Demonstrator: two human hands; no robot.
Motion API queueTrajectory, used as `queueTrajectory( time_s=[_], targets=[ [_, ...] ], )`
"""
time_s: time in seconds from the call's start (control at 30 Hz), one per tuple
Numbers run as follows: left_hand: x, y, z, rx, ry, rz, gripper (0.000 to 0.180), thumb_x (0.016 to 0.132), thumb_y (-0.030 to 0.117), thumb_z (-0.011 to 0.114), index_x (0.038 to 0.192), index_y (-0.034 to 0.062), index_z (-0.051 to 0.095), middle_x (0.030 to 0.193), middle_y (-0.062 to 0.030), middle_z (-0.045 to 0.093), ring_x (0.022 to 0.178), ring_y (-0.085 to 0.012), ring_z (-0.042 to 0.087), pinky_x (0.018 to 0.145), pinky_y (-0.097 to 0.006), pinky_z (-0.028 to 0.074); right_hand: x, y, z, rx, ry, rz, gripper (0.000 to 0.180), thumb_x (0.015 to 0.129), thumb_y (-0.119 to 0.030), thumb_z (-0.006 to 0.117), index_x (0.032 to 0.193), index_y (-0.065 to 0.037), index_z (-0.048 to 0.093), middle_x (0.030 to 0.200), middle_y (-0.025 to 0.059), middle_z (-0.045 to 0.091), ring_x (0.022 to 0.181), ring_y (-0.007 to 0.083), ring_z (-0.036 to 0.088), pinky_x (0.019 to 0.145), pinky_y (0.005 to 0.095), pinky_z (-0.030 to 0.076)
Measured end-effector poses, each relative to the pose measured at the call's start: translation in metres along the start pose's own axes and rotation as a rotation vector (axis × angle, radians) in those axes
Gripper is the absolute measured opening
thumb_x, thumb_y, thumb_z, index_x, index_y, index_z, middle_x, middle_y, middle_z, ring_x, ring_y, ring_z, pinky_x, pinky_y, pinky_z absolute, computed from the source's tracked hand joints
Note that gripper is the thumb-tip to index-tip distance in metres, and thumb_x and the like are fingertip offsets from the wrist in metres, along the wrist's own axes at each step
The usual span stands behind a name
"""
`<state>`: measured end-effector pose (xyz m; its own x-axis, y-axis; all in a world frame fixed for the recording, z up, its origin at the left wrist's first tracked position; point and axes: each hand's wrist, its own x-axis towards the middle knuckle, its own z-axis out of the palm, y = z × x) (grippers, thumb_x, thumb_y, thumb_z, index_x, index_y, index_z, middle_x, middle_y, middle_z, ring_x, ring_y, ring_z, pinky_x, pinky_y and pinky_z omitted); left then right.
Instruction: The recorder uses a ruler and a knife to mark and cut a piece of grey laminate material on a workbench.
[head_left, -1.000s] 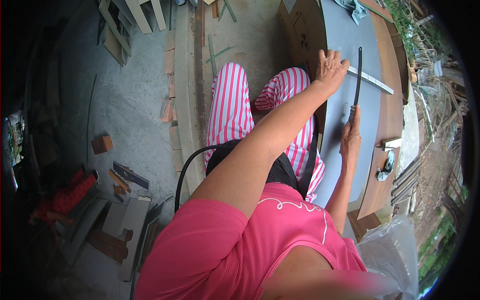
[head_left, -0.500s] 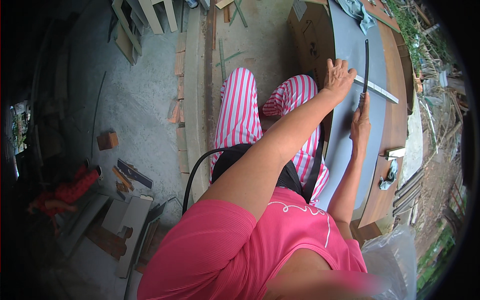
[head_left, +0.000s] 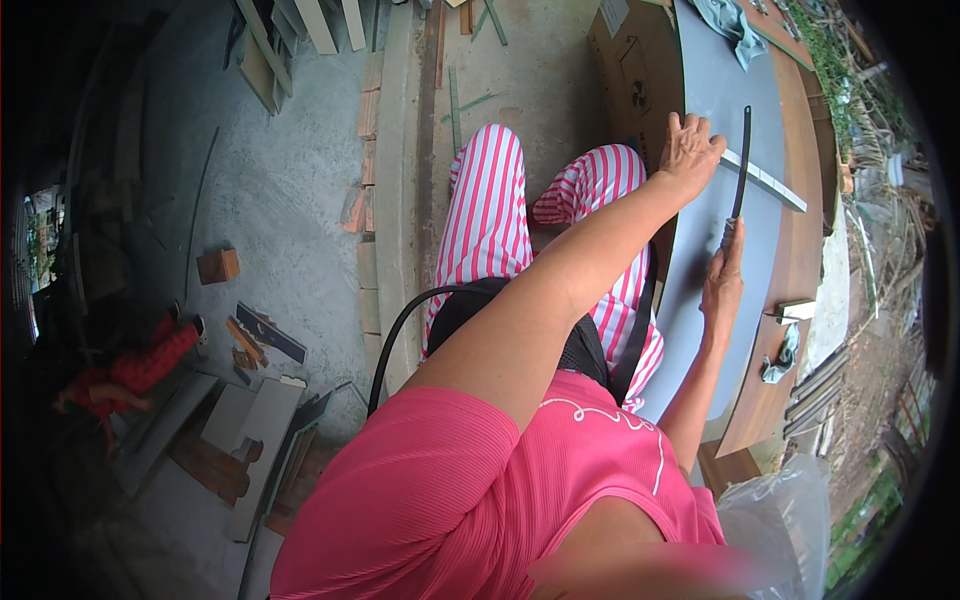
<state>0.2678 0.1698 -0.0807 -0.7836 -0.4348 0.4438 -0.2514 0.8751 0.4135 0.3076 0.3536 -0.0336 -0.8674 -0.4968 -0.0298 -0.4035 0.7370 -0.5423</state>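
Note:
My left hand [head_left: 690, 147] is closed on the near-left end of a narrow white strip [head_left: 778, 188], holding it down on a grey board [head_left: 690, 300]. The strip slants across the board to the right and reaches over its wooden edge. In my right hand [head_left: 722, 280] is the handle of a hacksaw blade [head_left: 744, 150], long, thin and dark, with a hole at its tip. The blade lies across the strip, a little right of my left fingers. Whether it has cut into the strip is too small to tell.
A cardboard box [head_left: 635, 85] stands left of the grey board. Cloths [head_left: 730, 28] lie at its far end, and another cloth [head_left: 782, 355] rests on the brown wooden panel [head_left: 750, 400]. A person in red [head_left: 120, 385] is at far left, near stacked boards [head_left: 270, 440].
My right hand has drawn the hacksaw blade back toward me across the strip. My left hand keeps its hold on the strip. The whole view has shifted slightly.

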Motion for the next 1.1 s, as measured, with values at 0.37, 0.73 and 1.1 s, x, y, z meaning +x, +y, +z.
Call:
queueTrajectory(
  time_s=[0.37, 0.73, 1.1],
  targets=[
    [-0.001, 0.005, -0.003, 0.02, -0.014, -0.016, 0.015, 0.081, 0.022, 0.063, 0.091, 0.0115, 0.065, 0.091, -0.0093, 0.056, 0.094, -0.0242, 0.049, 0.084, -0.044, 0.031, 0.034, 0.002, 0.008, 0.02, 0.007, 0.017, 0.055, 0.096, -0.013, 0.038, 0.145, -0.027, 0.02, 0.132, 0.0123, 0.05, 0.095, 0.0335, 0.064, 0.073, 0.0393, 0.05],
    [0.0, 0.0, -0.003, -0.021, -0.016, -0.015, 0.013, 0.08, 0.018, 0.062, 0.091, 0.0104, 0.065, 0.091, -0.0104, 0.056, 0.094, -0.0246, 0.05, 0.085, -0.044, 0.031, -0.009, -0.017, -0.007, 0.039, -0.071, 0.17, 0.055, 0.096, -0.014, 0.038, 0.145, -0.031, 0.02, 0.123, 0.0167, 0.057, 0.091, 0.0361, 0.064, 0.073, 0.041, 0.048],
    [-0.001, 0.003, -0.004, -0.01, -0.028, -0.035, 0.012, 0.082, 0.016, 0.058, 0.09, 0.0112, 0.065, 0.091, -0.0104, 0.056, 0.095, -0.0246, 0.05, 0.085, -0.043, 0.031, 0.037, -0.014, 0.006, 0.002, -0.025, 0.126, 0.056, 0.096, -0.016, 0.04, 0.145, -0.033, 0.02, 0.104, 0.0196, 0.063, 0.07, 0.0308, 0.063, 0.064, 0.0422, 0.048]
  ],
)
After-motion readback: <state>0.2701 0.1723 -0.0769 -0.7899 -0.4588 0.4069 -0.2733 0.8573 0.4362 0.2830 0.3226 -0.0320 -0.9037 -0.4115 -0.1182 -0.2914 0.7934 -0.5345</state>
